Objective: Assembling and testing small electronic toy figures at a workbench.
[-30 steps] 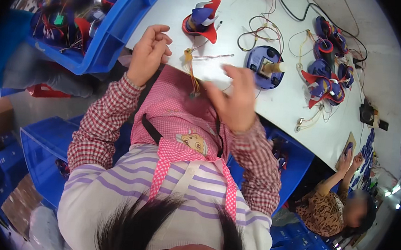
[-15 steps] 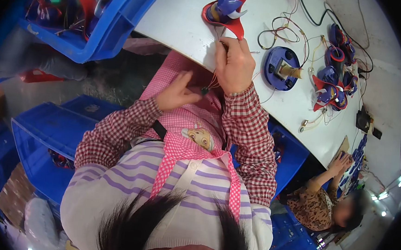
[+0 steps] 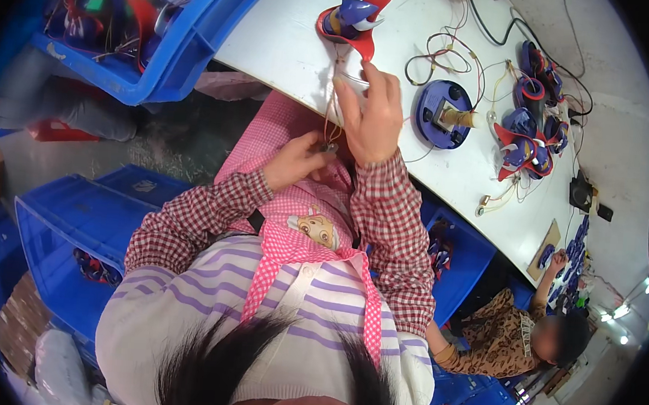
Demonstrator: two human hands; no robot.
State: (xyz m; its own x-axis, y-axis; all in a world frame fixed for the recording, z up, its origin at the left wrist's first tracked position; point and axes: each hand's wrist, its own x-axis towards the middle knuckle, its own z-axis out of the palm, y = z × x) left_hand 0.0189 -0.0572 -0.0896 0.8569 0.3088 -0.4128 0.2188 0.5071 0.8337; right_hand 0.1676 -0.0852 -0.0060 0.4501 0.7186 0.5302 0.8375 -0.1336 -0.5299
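A red, blue and white plastic toy part point(image 3: 352, 18) lies near the table's edge. Thin wires point(image 3: 332, 111) run from it down over that edge toward my lap. At their lower end, the fingertips of my left hand point(image 3: 296, 161) are closed on a small dark electronic piece point(image 3: 330, 148), mostly covered by the fingers. Above it, beside the wires, is my right hand point(image 3: 373, 114), thumb and forefinger apart, just below the toy part's red tip.
A blue round base point(image 3: 445, 115) with a tan-tipped post stands right of my hand. Farther right are several similar toy parts point(image 3: 524, 145) with loose cables. A blue crate point(image 3: 173, 49) of parts is at left. A co-worker point(image 3: 507, 332) sits at lower right.
My left hand has moved to the wires' end and closed on the small piece. My right hand has loosened its pinch on the wires. The co-worker's arms have shifted.
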